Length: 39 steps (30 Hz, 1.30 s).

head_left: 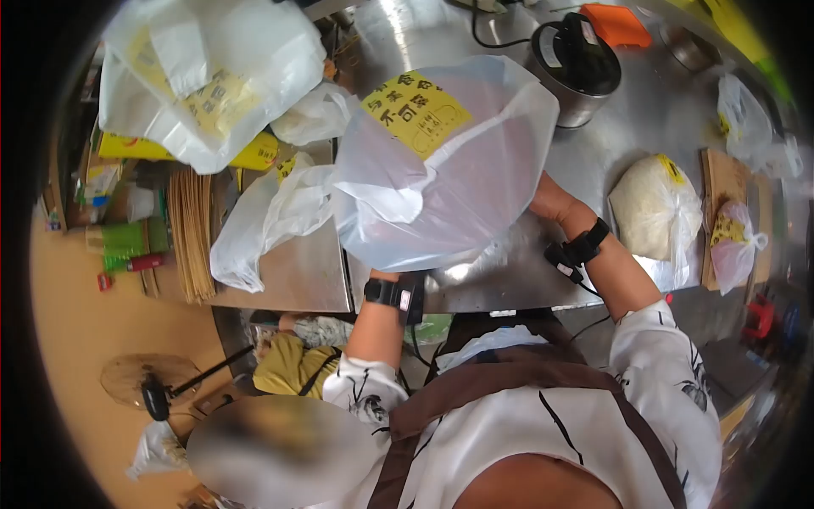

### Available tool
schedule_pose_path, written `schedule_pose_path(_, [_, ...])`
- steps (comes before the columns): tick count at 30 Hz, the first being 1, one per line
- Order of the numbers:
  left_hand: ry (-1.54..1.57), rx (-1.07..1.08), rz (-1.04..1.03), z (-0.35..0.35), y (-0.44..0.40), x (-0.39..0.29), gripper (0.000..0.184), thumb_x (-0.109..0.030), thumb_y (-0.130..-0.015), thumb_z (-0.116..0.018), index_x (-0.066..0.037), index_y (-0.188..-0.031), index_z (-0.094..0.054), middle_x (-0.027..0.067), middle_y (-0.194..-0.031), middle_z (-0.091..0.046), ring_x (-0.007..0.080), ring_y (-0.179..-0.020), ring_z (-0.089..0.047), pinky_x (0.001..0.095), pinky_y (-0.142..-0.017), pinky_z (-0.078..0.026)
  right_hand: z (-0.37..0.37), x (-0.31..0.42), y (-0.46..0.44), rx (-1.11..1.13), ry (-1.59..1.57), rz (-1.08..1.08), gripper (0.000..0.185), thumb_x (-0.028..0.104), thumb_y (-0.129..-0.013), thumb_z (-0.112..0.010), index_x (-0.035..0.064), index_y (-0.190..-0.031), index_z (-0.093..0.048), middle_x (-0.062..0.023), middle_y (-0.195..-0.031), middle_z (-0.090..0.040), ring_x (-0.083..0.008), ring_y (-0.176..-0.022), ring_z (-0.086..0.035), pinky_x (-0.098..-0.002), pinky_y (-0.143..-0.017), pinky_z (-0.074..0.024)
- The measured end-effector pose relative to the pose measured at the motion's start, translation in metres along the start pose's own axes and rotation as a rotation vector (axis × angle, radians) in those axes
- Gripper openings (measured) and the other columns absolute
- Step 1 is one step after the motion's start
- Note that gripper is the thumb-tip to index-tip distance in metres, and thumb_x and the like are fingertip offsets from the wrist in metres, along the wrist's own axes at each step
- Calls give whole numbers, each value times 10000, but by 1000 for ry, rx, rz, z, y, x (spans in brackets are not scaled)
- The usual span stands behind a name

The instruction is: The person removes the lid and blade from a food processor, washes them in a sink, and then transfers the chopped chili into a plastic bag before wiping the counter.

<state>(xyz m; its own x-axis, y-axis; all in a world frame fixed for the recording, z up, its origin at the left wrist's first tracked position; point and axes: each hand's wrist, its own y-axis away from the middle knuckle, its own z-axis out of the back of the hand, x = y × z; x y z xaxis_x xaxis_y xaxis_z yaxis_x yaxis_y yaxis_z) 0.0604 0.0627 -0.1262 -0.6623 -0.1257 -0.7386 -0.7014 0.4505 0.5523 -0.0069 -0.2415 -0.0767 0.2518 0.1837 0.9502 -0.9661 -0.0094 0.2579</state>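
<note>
A large translucent plastic bag point(475, 170) with a yellow printed label is spread wide over the steel table, and something pinkish shows through it. My left hand point(386, 274) is under or behind its lower left edge; only the wrist with a black strap and a sliver of skin show, the fingers hidden. At the bag's right edge is my right hand point(549, 200), its fingers also hidden behind the plastic. A crumpled white bag point(275, 216) lies just left of the large one.
Steel table point(585, 157) carries a black-lidded metal pot point(577, 68), an orange item point(616, 25), a tied bag of pale contents point(655, 208) and a small pink bag point(733, 246). More white bags point(212, 76) and bundled sticks point(191, 233) are left. A fan point(153, 386) stands lower left.
</note>
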Motion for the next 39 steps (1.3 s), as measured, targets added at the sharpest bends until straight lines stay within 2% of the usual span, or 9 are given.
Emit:
schedule_pose_path(13, [-348, -81, 52, 6, 239, -171, 254, -89, -853, -600, 32, -1076, -582, 116, -1000, -640, 207, -835, -620, 321, -686, -532, -94, 82, 118, 493, -521, 90, 930, 574, -749, -676, -101, -1307, -362, -263, -1225, -509, -320, -1146, -520, -372, -933, -461])
schedule_pose_path(18, [-1220, 133, 50, -90, 219, -241, 301, -100, -842, -615, 17, -1115, -563, 80, -1026, -626, 168, -867, -584, 308, -760, -504, -97, 89, 145, 817, -920, -282, 971, 708, -768, -519, -98, -1295, -394, -287, -1164, -536, -329, -1017, -602, -394, -878, -501])
schedule_pose_path(21, [-1154, 147, 281, -122, 175, -241, 476, -199, -867, -572, 2, -1281, -448, 97, -1114, -600, 199, -895, -586, 300, -802, -482, -89, 69, 146, 781, -1086, -333, 1098, 831, -731, -336, -125, -1264, -412, -303, -1131, -551, -348, -999, -609, -392, -855, -512])
schedule_pose_path(22, [-1509, 523, -168, -104, 143, -232, 537, -262, -891, -526, -8, -1339, -373, 108, -1149, -583, 209, -885, -592, 318, -781, -491, -84, 61, 144, 765, -1119, -360, 1153, 872, -712, -270, -136, -1252, -419, -308, -1123, -555, -356, -1002, -606, -391, -847, -515])
schedule_pose_path(24, [-1755, 653, -29, -113, 94, -225, 670, -430, -916, -428, -31, -1422, -245, 131, -1211, -551, 227, -875, -603, 351, -733, -511, -71, 38, 137, 786, -1161, -490, 1104, 869, -714, -142, -22, -1296, -438, -269, -1135, -572, -321, -914, -637, -392, -808, -529])
schedule_pose_path(25, [-1603, 374, 568, -139, 79, -215, 747, -535, -916, -377, -42, -1446, -192, 143, -1238, -535, 235, -874, -608, 364, -706, -521, -66, 25, 134, 798, -1183, -559, 1092, 868, -715, -79, 36, -1317, -448, -249, -1141, -581, -304, -870, -652, -392, -789, -536])
schedule_pose_path(33, [-1102, -242, 258, -81, 39, -164, 1003, -814, -782, -228, 36, -1245, -492, 147, -943, -622, 179, -703, -595, 328, -551, -514, -16, 25, 142, 491, -960, -425, 938, 737, -859, -174, -84, -1048, -588, -226, -882, -658, -265, -695, -660, -297, -625, -532])
schedule_pose_path(37, [-718, -447, -276, -67, 79, -127, 793, -638, -908, -290, 52, -1257, -464, 169, -1046, -610, 177, -799, -589, 309, -652, -512, 8, 35, 152, 63, -714, -218, 702, 575, -940, -299, -50, -1026, -607, -170, -821, -668, -209, -621, -635, -250, -588, -503])
schedule_pose_path(39, [-691, -454, -572, -65, 92, -112, 569, -412, -978, -346, 47, -1306, -421, 186, -1218, -534, 233, -1055, -539, 357, -881, -450, 11, 61, 153, -197, -526, -42, 607, 500, -960, -358, -48, -1024, -610, -139, -836, -673, -184, -647, -629, -244, -608, -490])
